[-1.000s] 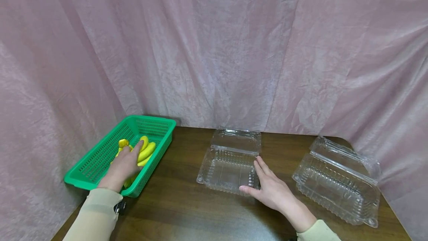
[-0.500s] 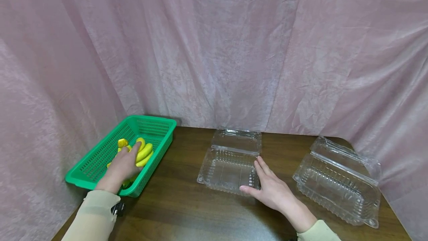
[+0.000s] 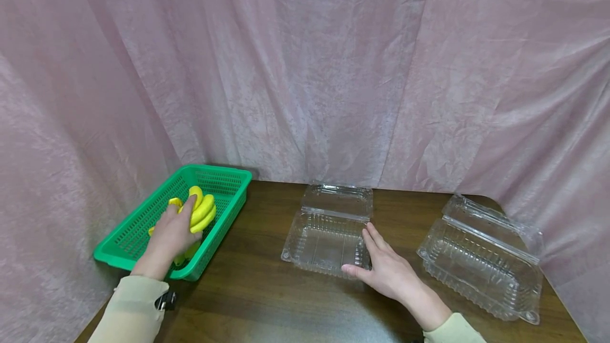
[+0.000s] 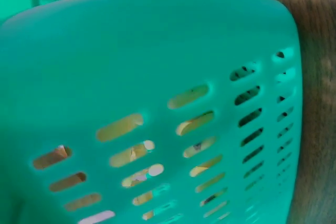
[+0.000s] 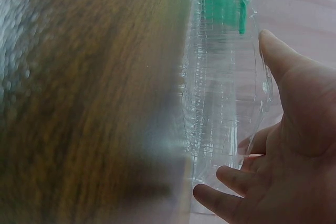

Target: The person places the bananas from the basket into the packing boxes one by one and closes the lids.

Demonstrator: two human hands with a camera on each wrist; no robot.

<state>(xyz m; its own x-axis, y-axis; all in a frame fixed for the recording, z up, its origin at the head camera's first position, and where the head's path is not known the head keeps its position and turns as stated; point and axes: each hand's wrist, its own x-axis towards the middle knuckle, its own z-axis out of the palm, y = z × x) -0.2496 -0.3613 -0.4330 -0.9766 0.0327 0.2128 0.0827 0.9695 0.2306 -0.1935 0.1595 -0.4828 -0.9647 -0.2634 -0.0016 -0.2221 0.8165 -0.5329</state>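
Observation:
My left hand (image 3: 170, 232) reaches into a green perforated basket (image 3: 216, 168) and grips a bunch of yellow bananas (image 3: 202, 213). Its thumb side lies along the fruit, and more yellow shows below the palm. In the left wrist view the basket's wall (image 4: 136, 51) hides the hand, with bits of yellow showing through the slots. My right hand (image 3: 388, 274) rests with fingers spread at the right side of a clear hinged plastic container (image 3: 321, 242), whose lid is folded back. From the right wrist, thumb and fingers lie along the rim of that container (image 5: 218, 87).
A second clear hinged container (image 3: 476, 269) stands with its lid back on the right of the brown wooden table (image 3: 276, 311). Pink curtains (image 3: 305, 68) hang behind the table and at both sides. The basket stands at the left, against the curtain.
The left hand and the bananas have shifted slightly left and upward inside the basket. The right hand and both containers have stayed in place.

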